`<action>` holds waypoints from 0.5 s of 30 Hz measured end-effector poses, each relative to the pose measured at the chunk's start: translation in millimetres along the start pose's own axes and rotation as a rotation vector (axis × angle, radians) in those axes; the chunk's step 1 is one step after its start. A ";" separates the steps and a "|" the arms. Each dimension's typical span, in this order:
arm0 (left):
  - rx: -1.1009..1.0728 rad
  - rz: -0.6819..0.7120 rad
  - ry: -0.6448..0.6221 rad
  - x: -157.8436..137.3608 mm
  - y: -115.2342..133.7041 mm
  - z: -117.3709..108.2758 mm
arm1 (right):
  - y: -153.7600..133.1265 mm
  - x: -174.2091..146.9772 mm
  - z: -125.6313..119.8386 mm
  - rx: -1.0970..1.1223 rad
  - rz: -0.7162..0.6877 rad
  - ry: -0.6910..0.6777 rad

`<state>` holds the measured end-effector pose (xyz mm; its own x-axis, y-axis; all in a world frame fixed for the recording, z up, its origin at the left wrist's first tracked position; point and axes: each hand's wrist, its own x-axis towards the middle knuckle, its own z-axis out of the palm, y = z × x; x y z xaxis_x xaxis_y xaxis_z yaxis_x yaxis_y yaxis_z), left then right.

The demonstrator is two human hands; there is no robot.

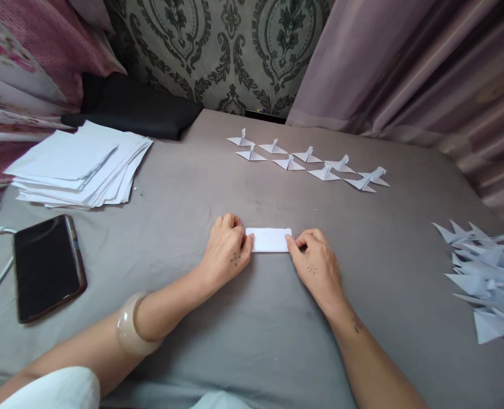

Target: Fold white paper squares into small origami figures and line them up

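A small folded sheet of white paper (270, 240), now a narrow rectangle, lies at the middle of the grey cloth-covered surface (217, 335). My left hand (227, 248) pinches its left end, thumb on top and the other fingers curled. At the opposite end, my right hand (315, 258) pinches the paper's right edge in the same way. The undersides of both grips are hidden. Beyond the hands, several folded paper birds (288, 163) stand in two slanting rows.
A stack of white paper sheets (81, 165) lies at the left, with a black folded item (136, 108) behind it. Nearer is a phone (48, 267) beside white cables (0, 270). Several more folded paper pieces (490, 275) are heaped at the right edge. Curtains (371, 62) hang behind.
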<state>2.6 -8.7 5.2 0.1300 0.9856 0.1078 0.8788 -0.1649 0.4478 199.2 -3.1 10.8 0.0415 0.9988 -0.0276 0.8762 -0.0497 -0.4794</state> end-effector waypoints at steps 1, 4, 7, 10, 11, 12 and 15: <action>0.019 0.006 -0.009 -0.2 0.1 0.0 | 0.0 -0.4 -0.2 -0.009 -0.006 0.002; 0.084 0.029 -0.031 -1.4 0.9 -0.1 | 0.1 -2.2 -0.6 -0.034 -0.029 0.017; 0.127 0.039 -0.028 -3.7 2.9 -0.6 | 0.2 -3.5 0.7 -0.029 -0.050 0.059; 0.132 0.038 -0.016 -5.7 5.6 -1.0 | 0.8 -2.9 3.2 0.033 -0.198 0.100; 0.130 0.048 -0.011 -5.9 6.5 -0.9 | 1.2 -2.4 3.8 0.057 -0.300 0.092; 0.130 0.069 -0.008 -5.7 7.4 -0.7 | 1.7 -1.8 4.2 0.062 -0.401 0.071; 0.168 0.208 -0.048 -3.4 9.4 -0.9 | 3.0 -0.3 3.1 0.025 -0.587 -0.025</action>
<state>10.0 -13.6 9.8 0.3340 0.9324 0.1380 0.8941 -0.3598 0.2667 200.3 -3.5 6.6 -0.4583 0.8590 0.2283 0.7379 0.5109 -0.4411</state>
